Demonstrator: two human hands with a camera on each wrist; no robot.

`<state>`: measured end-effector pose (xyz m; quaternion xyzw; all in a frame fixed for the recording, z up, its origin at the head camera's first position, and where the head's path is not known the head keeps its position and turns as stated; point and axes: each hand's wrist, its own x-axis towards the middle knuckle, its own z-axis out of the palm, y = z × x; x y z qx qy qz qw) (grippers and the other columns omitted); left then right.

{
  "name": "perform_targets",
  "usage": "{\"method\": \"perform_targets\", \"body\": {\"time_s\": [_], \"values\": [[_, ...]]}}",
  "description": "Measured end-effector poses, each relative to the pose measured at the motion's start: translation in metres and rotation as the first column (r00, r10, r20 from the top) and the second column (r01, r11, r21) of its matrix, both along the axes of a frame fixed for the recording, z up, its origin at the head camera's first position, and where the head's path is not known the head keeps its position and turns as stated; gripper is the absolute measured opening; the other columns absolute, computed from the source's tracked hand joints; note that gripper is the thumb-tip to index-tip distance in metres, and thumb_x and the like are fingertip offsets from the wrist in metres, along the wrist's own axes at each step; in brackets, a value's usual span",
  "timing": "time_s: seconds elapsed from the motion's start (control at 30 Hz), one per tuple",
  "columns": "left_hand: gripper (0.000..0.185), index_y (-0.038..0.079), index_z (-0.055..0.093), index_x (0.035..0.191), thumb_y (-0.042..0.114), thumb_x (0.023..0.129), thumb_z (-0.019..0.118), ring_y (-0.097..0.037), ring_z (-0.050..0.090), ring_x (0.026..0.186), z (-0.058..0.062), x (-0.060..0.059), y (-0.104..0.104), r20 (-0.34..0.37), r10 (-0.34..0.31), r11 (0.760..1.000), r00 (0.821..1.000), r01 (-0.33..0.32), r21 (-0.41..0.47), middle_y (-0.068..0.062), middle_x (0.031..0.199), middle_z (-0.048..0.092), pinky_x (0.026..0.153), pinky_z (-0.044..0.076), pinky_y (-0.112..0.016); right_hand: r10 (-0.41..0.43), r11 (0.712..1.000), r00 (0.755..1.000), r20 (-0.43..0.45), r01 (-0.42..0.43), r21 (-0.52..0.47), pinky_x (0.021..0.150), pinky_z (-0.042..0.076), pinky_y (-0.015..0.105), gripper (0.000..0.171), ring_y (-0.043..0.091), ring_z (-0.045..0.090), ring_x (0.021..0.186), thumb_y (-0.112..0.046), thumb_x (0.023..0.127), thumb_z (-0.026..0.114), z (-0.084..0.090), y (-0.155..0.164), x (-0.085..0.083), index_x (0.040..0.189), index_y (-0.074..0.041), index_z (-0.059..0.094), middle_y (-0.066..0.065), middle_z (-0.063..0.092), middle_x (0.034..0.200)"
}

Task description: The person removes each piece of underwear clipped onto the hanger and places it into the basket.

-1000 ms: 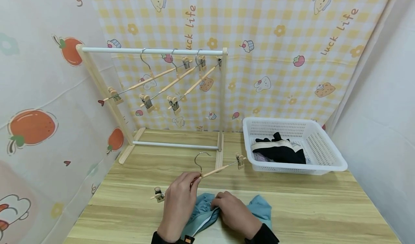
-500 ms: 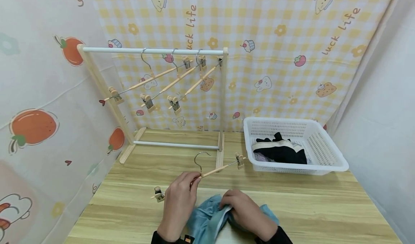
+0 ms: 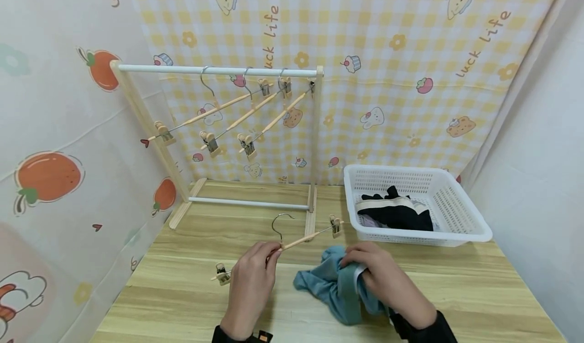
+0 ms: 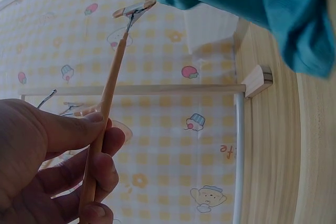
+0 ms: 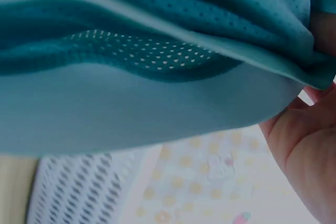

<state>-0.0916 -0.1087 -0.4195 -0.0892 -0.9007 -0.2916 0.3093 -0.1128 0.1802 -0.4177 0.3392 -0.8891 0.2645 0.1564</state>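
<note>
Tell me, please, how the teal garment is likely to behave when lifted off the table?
The teal garment bunches in the right hand, so it is probably floppy and will sag. Its thin perforated mesh suggests it is light. Loose folds may drag across the table.

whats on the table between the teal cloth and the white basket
Nothing: in the head view a strip of bare wooden table separates the teal cloth, gripped by the right hand, from the white basket. The hanger's clip sits leftward, not between.
</note>
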Motion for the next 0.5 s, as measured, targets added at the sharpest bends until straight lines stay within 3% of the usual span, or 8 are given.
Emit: {"method": "perform_targets", "body": {"time_s": [0.1,0.27,0.37,0.5], "values": [[0.015,0.009,0.082,0.1,0.003,0.088,0.087,-0.013,0.075,0.075,0.0,0.0,0.0,0.013,0.002,1.0,1.0,-0.003,0.008,-0.002,0.094,0.08,0.062,0.061,-0.029,-0.059,0.998,0.996,-0.063,0.059,-0.002,0.091,0.064,0.048,0.066,0.023,0.072,0.108,0.03,0.072,0.06,0.013,0.011,-0.004,0.098,-0.027,0.08,-0.002,0.076,0.115],[0.016,0.008,0.082,0.101,0.0,0.088,0.086,-0.014,0.076,0.076,-0.001,0.001,-0.001,0.016,-0.008,1.0,1.0,0.007,0.022,-0.003,0.095,0.08,0.062,0.062,-0.029,-0.12,0.993,0.978,-0.172,0.118,-0.021,0.089,0.063,0.048,0.064,0.022,0.072,0.107,0.03,0.068,0.064,0.035,0.029,-0.013,0.097,-0.025,0.081,-0.003,0.077,0.115],[0.017,0.008,0.082,0.101,-0.001,0.087,0.086,-0.015,0.076,0.076,-0.002,0.001,-0.002,0.008,-0.011,1.0,1.0,0.011,0.026,-0.003,0.094,0.08,0.062,0.062,-0.03,-0.161,0.987,0.963,-0.215,0.157,-0.037,0.091,0.061,0.036,0.062,0.026,0.072,0.108,0.03,0.069,0.065,0.047,0.041,-0.02,0.097,-0.023,0.082,0.001,0.077,0.116],[0.017,0.008,0.082,0.1,0.0,0.087,0.087,-0.014,0.075,0.075,-0.004,0.002,-0.001,0.011,-0.005,1.0,1.0,0.004,0.025,-0.003,0.093,0.08,0.062,0.062,-0.029,-0.201,0.98,0.951,-0.235,0.193,-0.057,0.101,0.047,0.011,0.057,0.031,0.071,0.112,0.029,0.075,0.065,0.065,0.054,-0.03,0.101,-0.018,0.082,0.007,0.077,0.119]]}}
